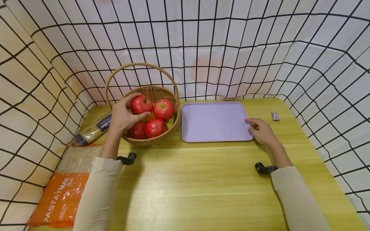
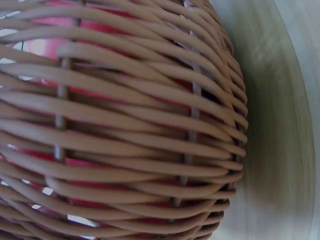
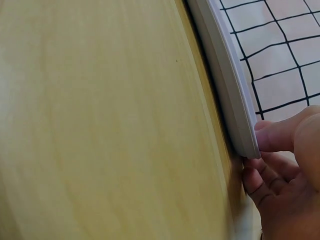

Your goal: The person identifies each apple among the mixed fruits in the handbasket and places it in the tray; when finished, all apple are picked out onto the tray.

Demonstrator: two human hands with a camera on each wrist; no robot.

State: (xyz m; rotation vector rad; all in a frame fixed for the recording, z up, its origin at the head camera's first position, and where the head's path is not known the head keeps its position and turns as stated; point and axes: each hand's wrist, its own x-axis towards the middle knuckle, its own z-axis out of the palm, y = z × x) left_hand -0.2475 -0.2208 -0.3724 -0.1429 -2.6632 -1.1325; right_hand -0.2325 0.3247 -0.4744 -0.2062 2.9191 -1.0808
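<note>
Curving round a red apple, the left hand holds it between fingers on its far left side and a thumb along its near side; the left wrist view shows only wicker, so how firm that grip is cannot be told. The apple sits at the upper left within the wicker basket, beside three other apples; whether it is lifted clear of them is unclear. It is round, with no long axis to speak of, and the left hand is by far the nearer one. From those fingers, the lilac tray lies to the right, just beside the basket, its long axis running left to right. At the tray's far end, the right hand pinches the right edge, thumb and fingers curled about the rim. The left forearm slants up from the near side, the hand reaching over the basket's left rim; the right forearm angles inward, its hand low by the table. Farther out, an orange packet lies at left and a small wrapped piece beyond the right hand
</note>
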